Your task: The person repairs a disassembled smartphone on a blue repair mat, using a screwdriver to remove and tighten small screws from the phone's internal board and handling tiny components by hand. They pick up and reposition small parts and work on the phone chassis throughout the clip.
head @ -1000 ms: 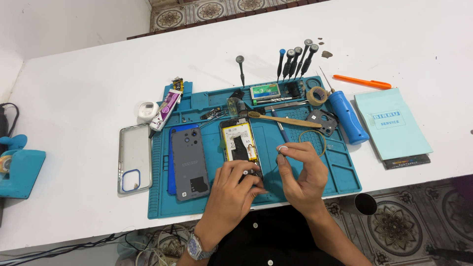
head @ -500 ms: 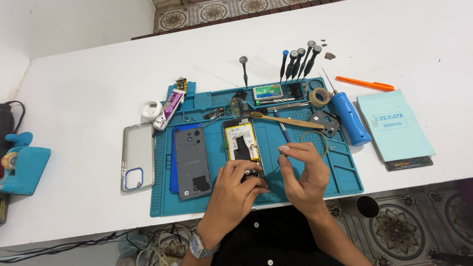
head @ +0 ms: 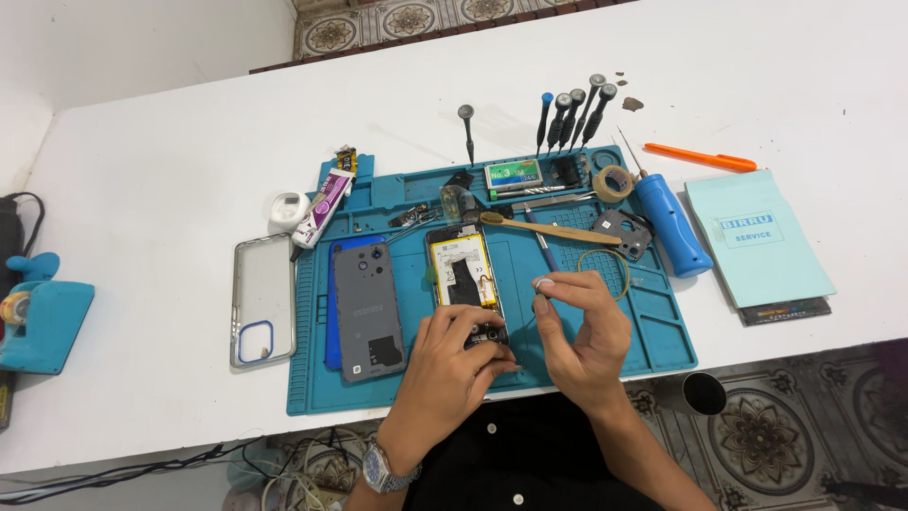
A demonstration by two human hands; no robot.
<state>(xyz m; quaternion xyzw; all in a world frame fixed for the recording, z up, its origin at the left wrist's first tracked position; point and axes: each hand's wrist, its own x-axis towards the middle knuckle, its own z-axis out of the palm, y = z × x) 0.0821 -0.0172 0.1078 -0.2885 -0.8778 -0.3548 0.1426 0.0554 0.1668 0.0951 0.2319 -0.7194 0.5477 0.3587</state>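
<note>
An opened phone (head: 465,274) with a yellow battery lies on the blue repair mat (head: 653,331). My left hand (head: 454,364) rests on the phone's near end, its fingers curled over the bottom edge. My right hand (head: 582,331) hovers just right of the phone with thumb and forefinger pinched together; a tiny part may be between them, but it is too small to tell. A grey phone back cover (head: 369,308) lies left of the phone, over a blue one.
A clear phone case (head: 262,301) lies left of the mat. Several screwdrivers (head: 567,114) stand at the mat's far edge, with a tape roll (head: 614,180), a blue electric screwdriver (head: 670,223), an orange pen (head: 700,157) and a light-blue booklet (head: 757,241) to the right. A blue tape dispenser (head: 38,317) sits far left.
Both hands stay in almost the same place over the phone's near end. The view has shifted slightly; nothing on the mat has moved.
</note>
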